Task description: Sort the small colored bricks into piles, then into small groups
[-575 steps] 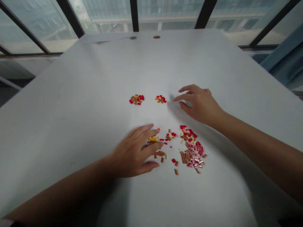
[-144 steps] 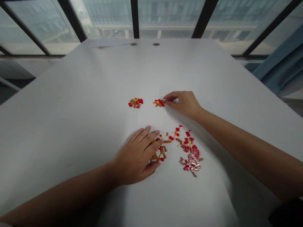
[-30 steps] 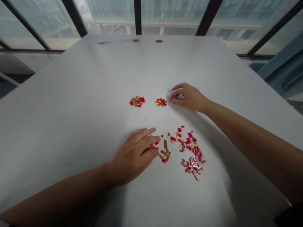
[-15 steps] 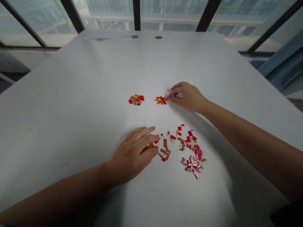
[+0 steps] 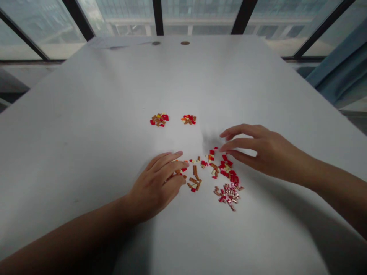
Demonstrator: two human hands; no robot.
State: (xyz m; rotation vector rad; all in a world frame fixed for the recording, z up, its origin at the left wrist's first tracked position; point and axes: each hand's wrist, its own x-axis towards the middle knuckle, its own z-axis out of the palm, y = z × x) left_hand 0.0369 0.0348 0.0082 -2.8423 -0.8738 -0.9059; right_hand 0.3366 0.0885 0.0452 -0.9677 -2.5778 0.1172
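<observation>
Small toy building bricks lie scattered near the middle of the white table. My left hand [image 5: 159, 183] rests over several brown and red bricks [image 5: 180, 172], its fingers spread and partly covering them. Just right of its fingertips are brown bricks [image 5: 195, 179]. My right hand [image 5: 258, 151] hovers with parted fingers at the upper right of the scatter, close to red bricks [image 5: 226, 162]; nothing shows between its fingers. Nearer to me sits a cluster of pink and red bricks [image 5: 229, 194]. Farther off lie two small heaps, a left heap [image 5: 159, 120] and a right heap [image 5: 189, 119].
The white table [image 5: 100, 107] reaches toward tall windows with dark frames [image 5: 158, 17]. Two round discs [image 5: 185, 43] are at its far edge, near a flat pale sheet [image 5: 114, 42]. A blue curtain [image 5: 338, 72] hangs at the right.
My right hand has moved from the right far heap back toward me and rightward, its fingers now apart. My left hand stays over the same bricks. The whole view has shifted slightly.
</observation>
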